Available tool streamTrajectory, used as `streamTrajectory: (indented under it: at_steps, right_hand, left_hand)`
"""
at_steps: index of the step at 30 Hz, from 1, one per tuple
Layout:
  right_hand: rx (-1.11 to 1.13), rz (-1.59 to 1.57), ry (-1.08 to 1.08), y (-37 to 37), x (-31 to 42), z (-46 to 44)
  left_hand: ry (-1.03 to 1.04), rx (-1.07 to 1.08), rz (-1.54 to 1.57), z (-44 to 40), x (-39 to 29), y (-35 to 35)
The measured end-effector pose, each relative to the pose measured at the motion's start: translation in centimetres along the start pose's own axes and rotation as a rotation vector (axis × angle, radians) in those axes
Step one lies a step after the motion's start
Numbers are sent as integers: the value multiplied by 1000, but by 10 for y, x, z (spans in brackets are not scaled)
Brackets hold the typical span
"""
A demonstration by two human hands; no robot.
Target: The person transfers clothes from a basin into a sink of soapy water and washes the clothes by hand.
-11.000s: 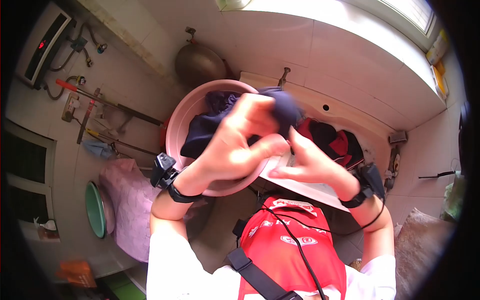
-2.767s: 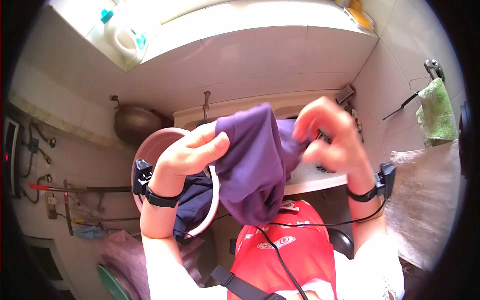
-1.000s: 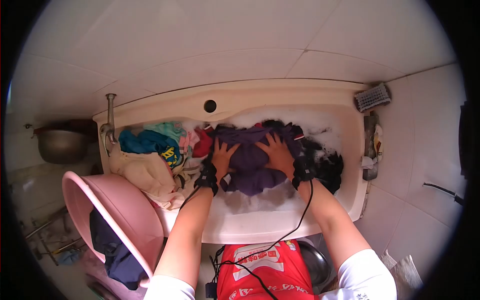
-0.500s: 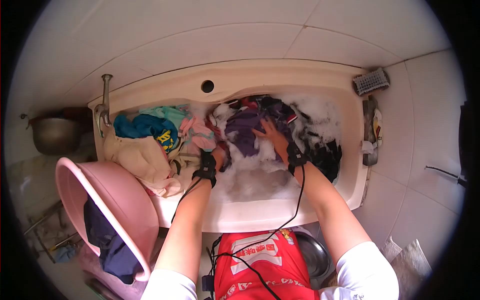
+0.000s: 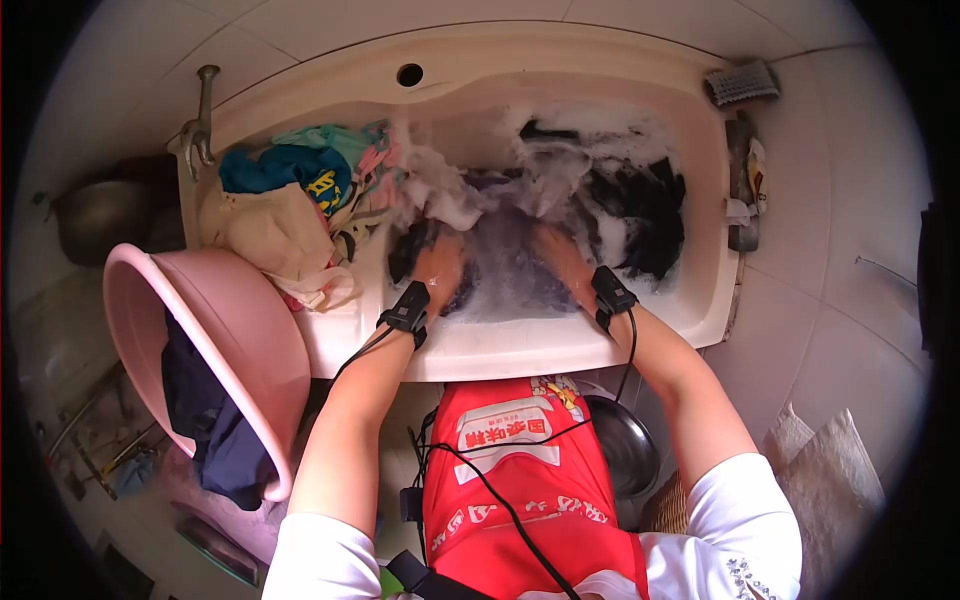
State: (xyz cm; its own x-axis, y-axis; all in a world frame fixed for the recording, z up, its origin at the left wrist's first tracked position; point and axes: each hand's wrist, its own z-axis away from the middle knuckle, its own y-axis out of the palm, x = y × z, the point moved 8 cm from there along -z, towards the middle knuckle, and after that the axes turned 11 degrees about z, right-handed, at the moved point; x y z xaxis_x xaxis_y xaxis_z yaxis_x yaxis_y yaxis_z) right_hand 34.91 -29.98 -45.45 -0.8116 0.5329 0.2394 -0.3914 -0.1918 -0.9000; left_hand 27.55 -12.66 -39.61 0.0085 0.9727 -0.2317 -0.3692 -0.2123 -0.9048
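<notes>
Both hands are low in soapy water at the front of a cream tub [image 5: 480, 365]. My left hand [image 5: 438, 268] is over dark cloth at the left of the water, its fingers submerged and blurred. Across from it, my right hand [image 5: 562, 258] reaches down beside a purple garment [image 5: 510, 245] spread under the surface between the two hands. Foam and splashing hide the fingertips, so any grip on the cloth does not show. Black clothes [image 5: 640, 215] soak in suds to the right. Each wrist wears a black strapped device with a cable.
A teal garment [image 5: 285, 170] and a cream garment [image 5: 270, 235] are piled at the tub's left, below a metal tap [image 5: 205, 115]. A pink basin [image 5: 255, 325] holding dark cloth leans at the front left. A brush [image 5: 742, 84] rests on the back right corner.
Both hands have moved toward the tub's front wall, and the purple garment has gone from bunched at the surface to mostly underwater. The head view has shifted, so the tub appears higher.
</notes>
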Motion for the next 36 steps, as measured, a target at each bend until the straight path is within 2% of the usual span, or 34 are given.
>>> streamTrajectory:
  at_steps: [2, 3, 4, 5, 6, 7, 8, 9, 11, 13, 14, 16, 18, 20, 21, 23, 24, 26, 27, 28, 30, 31, 33, 34, 35, 36]
  right_hand:
    - [80, -305, 234, -1, -8, 21]
    - [73, -300, 234, -10, -9, 35]
    - [-36, -746, 124, -26, -7, 52]
    - [-148, -1185, 0, -42, -7, 60]
    - [-155, -1177, -3, -47, -11, 57]
    - [-153, -1080, 51, -50, -24, 50]
    - [-152, -983, 105, -54, -39, 39]
    - [-150, -886, 162, -58, -56, 28]
    - [-128, -710, 279, -60, -82, 10]
    - [-156, -365, 607, -151, -94, -7]
    - [-318, -288, 504, -173, -98, -9]
    - [-365, 153, 280, -177, -86, -16]
    - [-292, 142, 307, -156, -93, -17]
    - [-209, 131, 333, -141, -99, -10]
    - [-149, 104, 366, -135, -105, -6]
    - [-86, 78, 407, -123, -118, 8]
    - [-82, 71, 401, -117, -122, 18]
    - [-61, 70, 396, -112, -123, 39]
    - [32, -13, 439, -108, -124, 50]
    - [125, -98, 482, -103, -123, 61]
    - [174, -65, 522, -93, -118, 78]
    - [202, -79, 570, -76, -122, 91]
    - [238, -105, 605, -29, -120, 110]
    - [223, 100, 614, -5, -119, 116]
    - [203, 307, 622, 5, -119, 118]
    - [206, 302, 620, 10, -118, 120]
  left_hand:
    - [50, 159, 188, 4, -13, -1]
    - [68, 84, 273, 7, -15, -5]
    - [71, 78, 269, 2, -8, -1]
    - [-14, 240, 422, -3, 4, 15]
    - [-97, 401, 575, -4, 11, 31]
    - [-40, 336, 644, -13, 6, 9]
    - [-84, 201, 1036, -23, 65, 116]
    - [-69, 191, 1035, -33, 75, 107]
    - [-225, 92, 898, -44, 103, 69]
    - [-394, 2, 756, -42, 120, 16]
    - [-478, -46, 678, -36, 127, -13]
    - [-498, -499, 480, -28, 76, -105]
    - [-134, -354, 387, -55, 18, -120]
    - [243, -385, 134, -39, -53, -127]
    - [244, -387, 134, -38, -53, -123]
    - [57, -65, 196, -51, -38, -83]
    - [67, -61, 200, -59, -34, -74]
    - [-62, 186, 488, -75, -16, -25]
    - [2, -11, 468, -82, -12, -21]
    - [3, -7, 477, -92, -8, -8]
    - [63, 294, 31, -106, -1, 30]
    - [95, -102, 558, -101, 2, -1]
    - [30, -85, 491, -92, -3, -21]
    - [-20, -88, 420, -94, -5, -43]
    - [-30, 76, 325, -100, -11, -63]
    - [-31, 81, 323, -106, -5, -54]
